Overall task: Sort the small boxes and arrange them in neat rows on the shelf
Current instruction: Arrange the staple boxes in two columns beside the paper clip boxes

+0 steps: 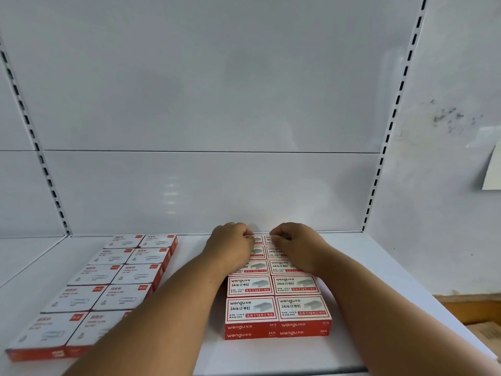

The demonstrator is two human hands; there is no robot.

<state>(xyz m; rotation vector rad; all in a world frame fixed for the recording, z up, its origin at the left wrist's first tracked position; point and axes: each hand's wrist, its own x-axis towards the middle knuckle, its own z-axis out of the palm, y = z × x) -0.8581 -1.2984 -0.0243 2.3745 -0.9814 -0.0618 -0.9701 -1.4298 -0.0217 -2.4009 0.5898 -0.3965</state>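
Red-and-white staple boxes (276,308) lie in two columns on the white shelf (189,346), stacked two high at the front. To their left, white paper-clip boxes with red edges (108,286) lie in two columns running toward the back panel. My left hand (230,246) and my right hand (295,245) both rest on the rearmost staple boxes by the back panel. Their fingers are curled down over the far box edges. Both forearms cross the middle staple boxes and hide parts of them.
A white back panel (206,185) closes the shelf behind the boxes. Slotted uprights (379,169) stand at both sides. A wall with a taped paper (492,169) is at the right. Brown cartons (482,316) sit lower right beyond the shelf edge.
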